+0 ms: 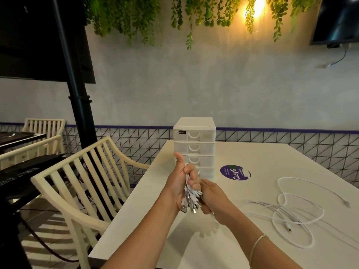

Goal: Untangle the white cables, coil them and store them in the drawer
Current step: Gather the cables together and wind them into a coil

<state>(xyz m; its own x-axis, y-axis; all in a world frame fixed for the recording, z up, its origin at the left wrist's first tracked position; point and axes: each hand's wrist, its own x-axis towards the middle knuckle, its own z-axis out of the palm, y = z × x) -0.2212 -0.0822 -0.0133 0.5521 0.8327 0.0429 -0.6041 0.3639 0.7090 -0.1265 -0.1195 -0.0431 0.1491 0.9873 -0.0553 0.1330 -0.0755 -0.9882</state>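
Gripping a folded bundle of white USB cables point(191, 197) above the white worktop point(272, 158), the left hand point(179, 183) has its thumb raised. Beneath it the right hand point(211, 200) curls round what seems one strand of that bundle. More loose white cables point(291, 216) sprawl tangled at right. A translucent white plastic drawer tower point(194, 140) stands behind, drawers closed.
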